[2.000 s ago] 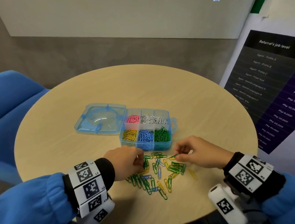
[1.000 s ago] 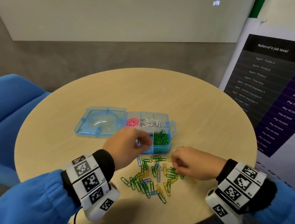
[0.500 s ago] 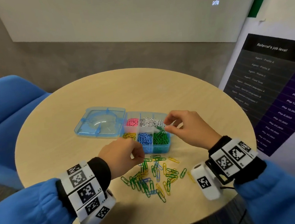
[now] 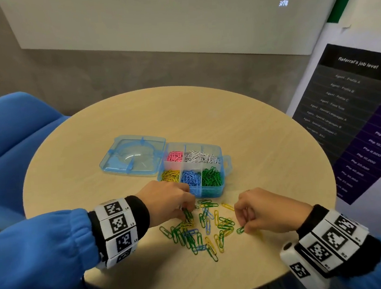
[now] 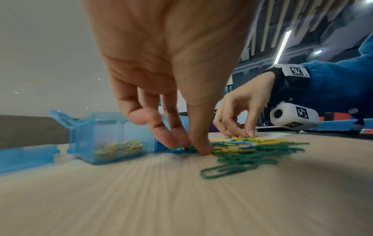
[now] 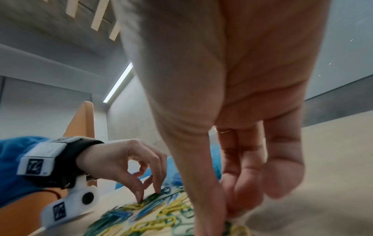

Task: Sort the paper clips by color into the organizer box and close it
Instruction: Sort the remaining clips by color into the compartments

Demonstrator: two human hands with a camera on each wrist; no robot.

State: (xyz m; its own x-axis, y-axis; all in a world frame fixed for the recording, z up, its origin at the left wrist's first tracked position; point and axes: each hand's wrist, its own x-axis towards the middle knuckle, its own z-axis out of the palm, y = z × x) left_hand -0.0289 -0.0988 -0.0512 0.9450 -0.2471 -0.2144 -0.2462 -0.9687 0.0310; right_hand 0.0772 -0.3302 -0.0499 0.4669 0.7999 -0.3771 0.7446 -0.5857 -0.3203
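Note:
The blue organizer box (image 4: 214,191) stands with its lid (image 4: 135,156) laid open to the left; its compartments hold pink, white, yellow, blue and green clips. A loose pile of green, yellow and blue paper clips (image 4: 204,230) lies in front of it. My left hand (image 4: 186,211) is curled over the pile's left edge, with thumb and fingertips (image 5: 201,150) pressed together on a clip whose colour I cannot make out. At the pile's right edge, my right hand (image 4: 244,228) pinches a green clip (image 4: 240,230) between thumb and fingers (image 6: 238,199). That clip still touches the table.
The round wooden table (image 4: 205,120) carries only the box and the clips. A blue chair (image 4: 11,137) stands at the left. A dark printed banner (image 4: 355,118) stands beyond the table's right edge.
My right hand has come back from over the box's green compartment to the pile's right edge and taken a green clip. The left hand stayed at the pile's left side.

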